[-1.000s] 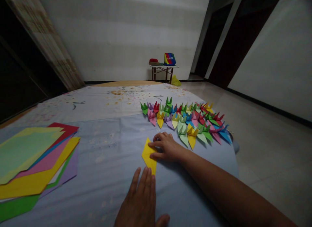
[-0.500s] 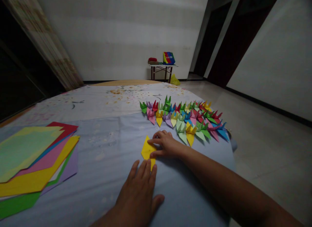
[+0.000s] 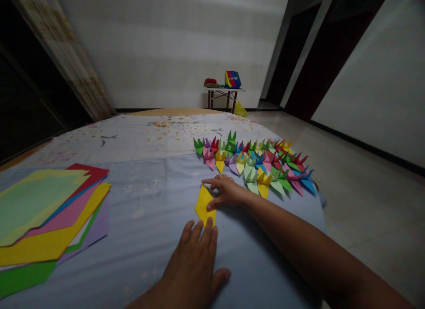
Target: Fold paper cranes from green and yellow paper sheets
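Note:
A folded piece of yellow paper (image 3: 204, 207), kite-shaped with a pointed far tip, lies flat on the blue cloth. My left hand (image 3: 195, 258) rests palm down with fingers stretched out, its fingertips on the near end of the paper. From the right, my right hand (image 3: 227, 191) reaches over it. That hand's index finger is extended to the far tip, while the thumb, spread apart, touches the right side. Its other fingers are curled and partly hidden. Just beyond my right hand stand rows of folded paper cranes (image 3: 251, 176) in many colours.
A fanned stack of coloured paper sheets (image 3: 43, 211) lies at the left. Under everything is a blue cloth (image 3: 139, 238), with a white flowered cloth (image 3: 133, 134) farther back. The table's right edge drops to a tiled floor (image 3: 361, 202). A small table (image 3: 222, 89) stands by the wall.
My right index finger has moved up to the paper's far tip and straightened. The left hand stays on the near end. The whole view has shifted slightly.

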`<action>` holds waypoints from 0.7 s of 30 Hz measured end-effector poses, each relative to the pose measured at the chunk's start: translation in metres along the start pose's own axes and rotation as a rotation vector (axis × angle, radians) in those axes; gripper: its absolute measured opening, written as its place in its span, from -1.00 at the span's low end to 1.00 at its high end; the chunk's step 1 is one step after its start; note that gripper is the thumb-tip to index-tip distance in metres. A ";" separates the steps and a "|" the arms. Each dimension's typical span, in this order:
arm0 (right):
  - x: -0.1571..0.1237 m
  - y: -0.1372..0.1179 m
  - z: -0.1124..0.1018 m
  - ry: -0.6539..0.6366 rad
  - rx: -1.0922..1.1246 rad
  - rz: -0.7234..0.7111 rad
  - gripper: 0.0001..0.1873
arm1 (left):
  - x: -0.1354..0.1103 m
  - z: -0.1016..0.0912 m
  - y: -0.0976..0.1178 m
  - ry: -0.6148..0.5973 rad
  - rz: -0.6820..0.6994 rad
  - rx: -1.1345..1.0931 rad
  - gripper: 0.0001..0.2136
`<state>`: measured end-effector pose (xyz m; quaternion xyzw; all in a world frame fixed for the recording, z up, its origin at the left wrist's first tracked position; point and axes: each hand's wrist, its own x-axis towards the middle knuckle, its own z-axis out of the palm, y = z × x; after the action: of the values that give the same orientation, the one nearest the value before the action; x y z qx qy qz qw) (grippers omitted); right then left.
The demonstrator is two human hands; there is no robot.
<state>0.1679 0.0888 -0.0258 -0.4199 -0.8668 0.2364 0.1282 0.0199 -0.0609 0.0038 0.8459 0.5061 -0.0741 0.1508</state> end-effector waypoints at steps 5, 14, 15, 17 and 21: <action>0.008 0.000 0.000 0.056 0.056 0.091 -0.34 | 0.001 -0.007 -0.001 0.043 -0.012 -0.023 -0.46; 0.017 -0.007 0.006 0.145 -0.026 0.169 -0.66 | 0.005 -0.011 -0.003 0.143 0.000 -0.041 -0.57; 0.018 -0.008 0.007 0.150 -0.038 0.187 -0.69 | 0.005 -0.011 -0.004 0.147 -0.001 -0.043 -0.56; 0.020 -0.009 0.008 0.160 -0.054 0.222 -0.72 | 0.005 -0.010 -0.004 0.151 -0.001 -0.047 -0.56; 0.024 -0.010 0.009 0.167 -0.037 0.263 -0.77 | 0.003 -0.007 -0.003 0.162 0.005 -0.053 -0.54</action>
<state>0.1426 0.1000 -0.0278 -0.5505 -0.7947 0.1995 0.1602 0.0188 -0.0548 0.0093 0.8462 0.5163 0.0084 0.1317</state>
